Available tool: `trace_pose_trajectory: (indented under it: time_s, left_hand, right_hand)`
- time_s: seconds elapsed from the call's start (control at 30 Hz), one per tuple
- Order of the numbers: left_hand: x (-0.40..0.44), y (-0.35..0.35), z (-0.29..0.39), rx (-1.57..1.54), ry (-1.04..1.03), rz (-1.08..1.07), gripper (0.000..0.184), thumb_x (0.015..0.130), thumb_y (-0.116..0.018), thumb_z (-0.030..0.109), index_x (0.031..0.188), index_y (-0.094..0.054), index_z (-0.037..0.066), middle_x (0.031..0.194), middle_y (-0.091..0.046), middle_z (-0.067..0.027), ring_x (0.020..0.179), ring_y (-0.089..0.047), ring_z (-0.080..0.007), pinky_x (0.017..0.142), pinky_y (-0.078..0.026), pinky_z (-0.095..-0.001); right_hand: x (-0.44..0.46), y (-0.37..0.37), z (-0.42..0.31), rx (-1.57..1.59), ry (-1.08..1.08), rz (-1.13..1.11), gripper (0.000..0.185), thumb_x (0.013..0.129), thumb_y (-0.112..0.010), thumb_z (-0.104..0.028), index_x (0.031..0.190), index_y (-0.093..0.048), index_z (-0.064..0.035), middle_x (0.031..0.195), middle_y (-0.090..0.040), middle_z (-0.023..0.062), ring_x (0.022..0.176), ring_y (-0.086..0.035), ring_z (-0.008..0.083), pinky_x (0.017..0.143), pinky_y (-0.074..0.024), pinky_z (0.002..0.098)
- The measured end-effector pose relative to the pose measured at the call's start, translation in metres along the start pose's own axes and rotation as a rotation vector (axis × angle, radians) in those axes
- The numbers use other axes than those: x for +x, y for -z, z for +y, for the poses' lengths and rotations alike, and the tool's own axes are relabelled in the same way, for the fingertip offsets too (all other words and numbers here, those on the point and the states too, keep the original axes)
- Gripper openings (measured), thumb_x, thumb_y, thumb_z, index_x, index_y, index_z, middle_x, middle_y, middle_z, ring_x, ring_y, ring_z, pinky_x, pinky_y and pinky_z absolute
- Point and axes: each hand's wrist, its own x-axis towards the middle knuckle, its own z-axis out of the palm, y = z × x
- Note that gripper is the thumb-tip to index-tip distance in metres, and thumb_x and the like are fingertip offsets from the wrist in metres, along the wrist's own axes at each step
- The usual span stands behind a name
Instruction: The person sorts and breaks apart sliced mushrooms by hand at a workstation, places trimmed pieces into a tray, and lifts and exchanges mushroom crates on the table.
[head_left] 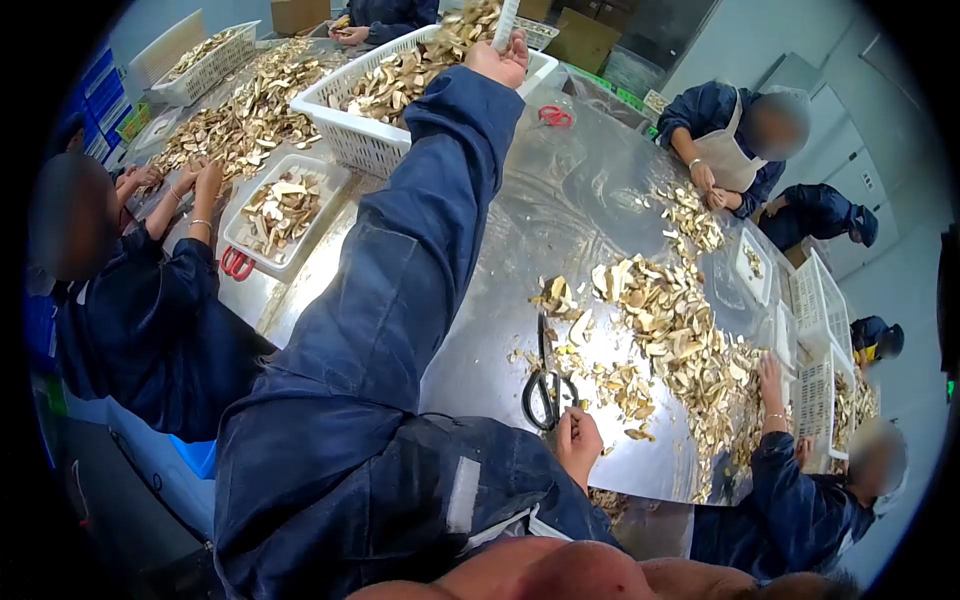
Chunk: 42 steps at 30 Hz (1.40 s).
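Note:
My left hand (500, 62), at the end of the outstretched arm, is closed on the edge of a white tray (507, 22). The tray is tilted over a white slotted basket (365, 142), and blurred mushroom slices (465, 25) are at its lip. Sliced mushrooms (385, 85) lie in the basket. Low in the view, my right hand (579, 445) rests near the table's edge with curled fingers; what they hold, if anything, is hidden. Just beyond its fingertips lie black-handled scissors (541, 395), beside small trimmings (625, 385) and a long pile of slices (670, 320).
On the metal table (500, 270) are red scissors (555, 116), a white tray of slices (285, 210), another pile (250, 110) and a basket (205, 68). Co-workers sit at the left (150, 320), upper right (720, 120) and lower right (800, 490). Baskets (815, 400) stand at right.

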Motion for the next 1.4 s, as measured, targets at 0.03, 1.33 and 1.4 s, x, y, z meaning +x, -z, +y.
trace_pose_trajectory:
  time_s: [0.03,1.33,1.4]
  left_hand:
    - [0.009,0.001,0.002,-0.004,0.001,-0.019,0.037,0.103,-0.029,0.018,0.121,-0.051,-0.005,0.098,-0.064,-0.0193,0.077,-0.065,-0.0243,0.064,-0.058,-0.0320]
    - [-0.194,0.016,-0.010,0.838,0.190,-0.175,0.018,0.100,-0.043,0.020,0.092,-0.051,0.006,0.070,-0.054,-0.0021,0.052,-0.046,-0.0093,0.046,-0.037,-0.0235]
    - [-0.265,0.033,-0.010,1.033,0.072,-0.096,0.026,0.100,-0.043,0.024,0.082,-0.053,0.008,0.053,-0.042,0.0033,0.040,-0.037,-0.0079,0.039,-0.028,-0.0227]
  right_hand:
    - [0.001,0.000,-0.002,-0.026,0.019,-0.002,0.010,0.092,-0.066,-0.005,0.098,-0.068,0.0029,0.067,-0.056,-0.0002,0.060,-0.045,0.0059,0.055,-0.0380,0.0229]
    - [0.001,-0.001,-0.009,0.189,-0.231,-0.022,0.012,0.091,-0.065,-0.007,0.097,-0.067,0.0033,0.068,-0.059,0.0040,0.060,-0.051,0.0106,0.056,-0.0422,0.0283]
    - [0.011,0.010,-0.039,0.273,-0.333,-0.038,0.012,0.094,-0.064,-0.007,0.096,-0.067,0.0037,0.069,-0.058,-0.0004,0.061,-0.048,0.0057,0.054,-0.0381,0.0239]
